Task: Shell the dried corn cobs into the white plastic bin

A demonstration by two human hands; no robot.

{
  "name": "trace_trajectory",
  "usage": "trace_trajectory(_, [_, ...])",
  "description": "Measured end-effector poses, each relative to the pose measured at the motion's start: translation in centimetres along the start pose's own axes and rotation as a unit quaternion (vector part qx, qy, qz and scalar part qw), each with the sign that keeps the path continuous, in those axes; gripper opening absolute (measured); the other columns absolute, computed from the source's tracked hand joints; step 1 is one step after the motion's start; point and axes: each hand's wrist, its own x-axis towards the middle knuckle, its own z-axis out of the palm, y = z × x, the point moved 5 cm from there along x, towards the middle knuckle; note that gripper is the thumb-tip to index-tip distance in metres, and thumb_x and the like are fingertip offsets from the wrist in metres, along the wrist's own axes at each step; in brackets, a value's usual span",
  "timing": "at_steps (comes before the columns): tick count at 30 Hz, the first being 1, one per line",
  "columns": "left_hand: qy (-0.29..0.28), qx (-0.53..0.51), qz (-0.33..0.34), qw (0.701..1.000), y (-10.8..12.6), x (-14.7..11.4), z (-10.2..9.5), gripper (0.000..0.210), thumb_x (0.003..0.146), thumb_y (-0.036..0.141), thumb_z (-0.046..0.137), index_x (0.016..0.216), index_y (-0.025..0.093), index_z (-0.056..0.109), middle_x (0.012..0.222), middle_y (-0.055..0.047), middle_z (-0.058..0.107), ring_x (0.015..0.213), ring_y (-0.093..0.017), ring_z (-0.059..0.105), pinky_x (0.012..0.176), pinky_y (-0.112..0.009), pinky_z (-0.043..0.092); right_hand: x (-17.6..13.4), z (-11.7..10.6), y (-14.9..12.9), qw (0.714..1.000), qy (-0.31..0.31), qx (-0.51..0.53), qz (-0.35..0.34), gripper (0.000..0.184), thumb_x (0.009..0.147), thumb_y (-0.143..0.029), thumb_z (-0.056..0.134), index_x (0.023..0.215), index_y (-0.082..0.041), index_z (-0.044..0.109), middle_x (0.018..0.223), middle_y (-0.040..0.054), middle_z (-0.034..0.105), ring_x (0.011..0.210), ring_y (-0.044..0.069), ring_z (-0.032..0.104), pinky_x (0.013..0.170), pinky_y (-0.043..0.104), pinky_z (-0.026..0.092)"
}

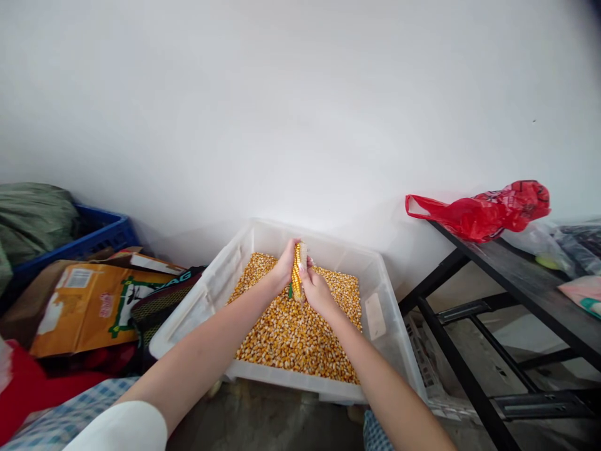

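White wall (300, 113), corncob (297, 270), yellow, partly bare

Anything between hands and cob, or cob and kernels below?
Left hand and right hand both touch the cob, nothing visible between. A green sliver shows beside its lower end, against the kernels; can't tell if it's between.

Both hands (284, 264) around a partly bare corn cob (299, 270), loose kernels (295, 338) below in a translucent bin (397, 332)
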Motion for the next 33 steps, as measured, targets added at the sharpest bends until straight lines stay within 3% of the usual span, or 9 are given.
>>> trace_trajectory(3, [-0.002,0.045,0.016,0.999,0.0,0.3,-0.5,0.033,0.075,0.045,0.046,0.071,0.015,0.057,0.043,-0.003,0.054,0.038,-0.016,0.053,0.039,-0.025,0.044,-0.2,0.3,0.9,1.0,-0.008,-0.006,0.01,0.055,0.085,-0.059,0.023,0.083,-0.018,0.06,0.063,0.0043,0.058,0.058,0.015,0.053,0.056,0.024,0.041])
trace_trajectory(7, [-0.026,0.046,0.009,0.999,0.1,0.6,-0.6,0.036,0.074,0.05,0.045,0.069,0.016,0.057,0.043,-0.003,0.055,0.036,-0.015,0.05,0.038,-0.026,0.043,0.2,0.8,2.2,0.995,-0.023,0.073,0.067,0.064,0.082,-0.064,0.016,0.083,-0.017,0.059,0.059,0.003,0.055,0.046,0.013,0.049,0.046,0.024,0.04])
trace_trajectory(9, [-0.031,0.048,0.01,0.998,0.1,0.7,-0.5,0.036,0.074,0.05,0.045,0.068,0.017,0.056,0.044,-0.003,0.055,0.037,-0.015,0.051,0.039,-0.026,0.043,0.6,0.7,2.2,0.993,-0.021,0.086,0.075,0.065,0.082,-0.064,0.015,0.082,-0.017,0.06,0.061,0.0038,0.057,0.05,0.015,0.052,0.048,0.025,0.042])
trace_trajectory(15, [-0.021,0.103,0.05,0.993,-0.6,1.0,-0.1,0.035,0.072,0.048,0.048,0.06,0.016,0.054,0.047,-0.005,0.057,0.041,-0.014,0.053,0.043,-0.025,0.043,0.7,-0.5,0.2,0.999,0.041,0.015,-0.005,0.047,0.082,-0.058,0.034,0.091,-0.02,0.06,0.087,0.0067,0.063,0.082,0.019,0.058,0.072,0.027,0.041])
trace_trajectory(23, [0.001,0.144,0.087,0.986,-0.8,1.1,-0.5,0.03,0.07,0.044,0.052,0.06,0.016,0.053,0.045,-0.003,0.055,0.04,-0.014,0.052,0.041,-0.025,0.041,0.2,0.0,1.1,0.999,0.021,-0.04,-0.01,0.054,0.087,-0.055,0.021,0.075,-0.019,0.059,0.064,0.0051,0.058,0.06,0.017,0.054,0.057,0.026,0.035])
trace_trajectory(27, [-0.002,0.138,0.079,0.987,-1.0,1.0,-0.5,0.029,0.07,0.043,0.051,0.061,0.015,0.053,0.045,-0.003,0.055,0.04,-0.015,0.052,0.043,-0.025,0.042,0.3,0.2,1.4,0.999,0.016,-0.043,-0.004,0.056,0.087,-0.056,0.02,0.072,-0.019,0.059,0.064,0.0056,0.059,0.06,0.017,0.054,0.056,0.026,0.035])
trace_trajectory(30, [0.011,0.134,0.063,0.989,-0.9,0.9,-0.7,0.028,0.07,0.042,0.051,0.061,0.015,0.052,0.044,-0.003,0.055,0.04,-0.015,0.052,0.043,-0.025,0.042,0.4,0.3,1.7,1.0,0.022,-0.022,0.001,0.056,0.085,-0.057,0.023,0.07,-0.018,0.059,0.066,0.0061,0.061,0.063,0.017,0.056,0.059,0.027,0.038])
trace_trajectory(33, [0.013,0.099,0.022,0.995,-1.0,0.9,-0.9,0.031,0.07,0.044,0.05,0.061,0.015,0.053,0.044,-0.004,0.055,0.039,-0.015,0.052,0.043,-0.026,0.042,0.8,0.6,2.8,0.996,0.025,0.063,0.064,0.059,0.082,-0.062,0.023,0.076,-0.018,0.062,0.061,0.0044,0.061,0.057,0.017,0.055,0.055,0.027,0.04])
